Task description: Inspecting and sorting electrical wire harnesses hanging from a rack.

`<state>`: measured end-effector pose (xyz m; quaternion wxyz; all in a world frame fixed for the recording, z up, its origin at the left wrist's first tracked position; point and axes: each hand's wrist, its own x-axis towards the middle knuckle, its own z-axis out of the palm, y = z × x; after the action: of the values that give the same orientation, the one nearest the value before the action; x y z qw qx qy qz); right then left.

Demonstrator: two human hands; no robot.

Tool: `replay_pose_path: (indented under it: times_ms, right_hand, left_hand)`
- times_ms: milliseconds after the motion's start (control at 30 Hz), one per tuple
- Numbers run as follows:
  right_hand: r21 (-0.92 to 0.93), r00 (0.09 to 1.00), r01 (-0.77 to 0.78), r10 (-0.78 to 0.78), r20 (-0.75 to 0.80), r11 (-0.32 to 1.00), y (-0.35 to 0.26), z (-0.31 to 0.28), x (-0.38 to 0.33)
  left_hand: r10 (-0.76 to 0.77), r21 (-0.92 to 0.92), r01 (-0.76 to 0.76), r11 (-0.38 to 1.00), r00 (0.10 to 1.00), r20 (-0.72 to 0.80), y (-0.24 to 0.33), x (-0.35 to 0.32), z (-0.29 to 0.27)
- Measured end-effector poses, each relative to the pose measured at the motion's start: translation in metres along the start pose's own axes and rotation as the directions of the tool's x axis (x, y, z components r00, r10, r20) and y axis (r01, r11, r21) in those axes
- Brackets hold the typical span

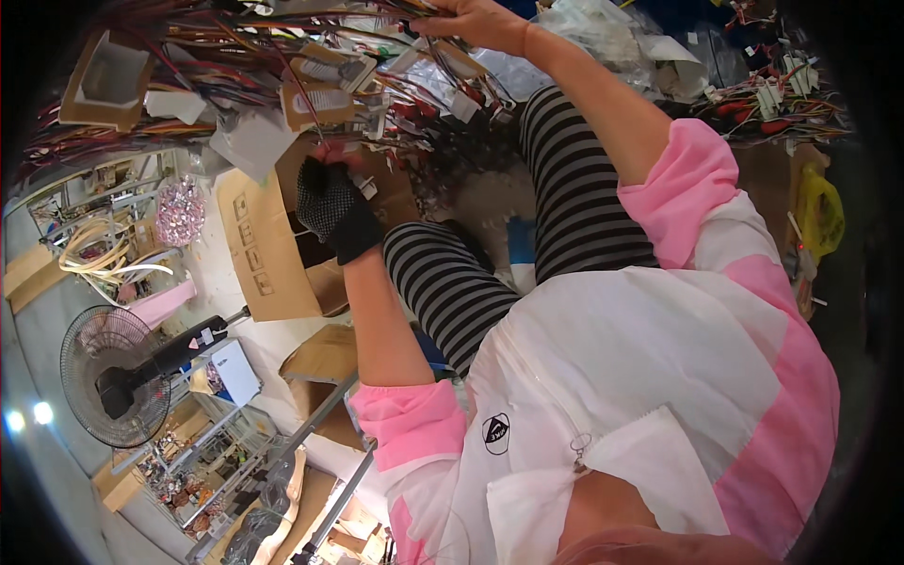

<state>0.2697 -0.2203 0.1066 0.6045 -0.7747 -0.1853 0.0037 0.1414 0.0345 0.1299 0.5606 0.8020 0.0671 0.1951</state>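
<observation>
My left hand (330, 207) wears a dark dotted glove and hangs just below a long bundle of coloured wires (217, 47). Its fingers are curled in by a blurred red piece; what they grip is too smeared to name. At the upper edge, my bare right hand (476, 24) reaches across to the wires, thumb and fingers closed on some of them beside a small black part. The frame cuts off part of this hand. White connectors (463, 105) dangle from the wires between my hands.
Cardboard holders (108, 80) sit among the wires. An open carton (259, 250) stands below my left hand. Further left are a black fan (113, 377) and racks of parts (179, 471). Clear plastic bags (593, 42) lie beyond my right forearm; a yellow bag (821, 212) hangs far right.
</observation>
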Motion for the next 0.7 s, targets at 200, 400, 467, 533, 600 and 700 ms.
replay_pose_path:
  times_ms: [200, 400, 467, 533, 600, 700]
  right_hand:
    - [-0.016, 0.997, -0.055, 0.056, 0.045, 0.998, -0.004, -0.001, 0.003]
    - [0.017, 0.999, -0.046, 0.046, 0.026, 0.999, -0.006, 0.002, 0.004]
    - [-0.012, 1.0, 0.017, -0.017, 0.011, 1.0, 0.003, 0.0, 0.006]
    - [0.123, 0.99, -0.113, 0.101, 0.093, 0.986, -0.01, 0.004, 0.002]
    - [0.19, 0.977, -0.177, 0.15, 0.148, 0.966, -0.012, 0.004, 0.002]
    - [0.22, 0.982, -0.138, 0.105, 0.155, 0.966, -0.006, 0.002, 0.004]
  left_hand:
    - [-0.118, -0.054, 0.123, 0.991, 0.988, 0.098, 0.014, -0.014, -0.006]
    - [-0.093, -0.152, 0.118, 0.981, 0.982, 0.164, 0.014, -0.011, -0.014]
    - [-0.094, -0.091, 0.112, 0.99, 0.98, 0.177, 0.017, -0.01, -0.013]
    - [-0.105, 0.001, 0.106, 0.994, 0.98, 0.169, 0.022, -0.011, -0.019]
    - [-0.102, 0.118, 0.081, 0.99, 0.978, 0.18, 0.029, -0.01, -0.02]
    - [-0.07, -0.005, 0.072, 0.997, 0.989, 0.129, 0.015, -0.008, -0.017]
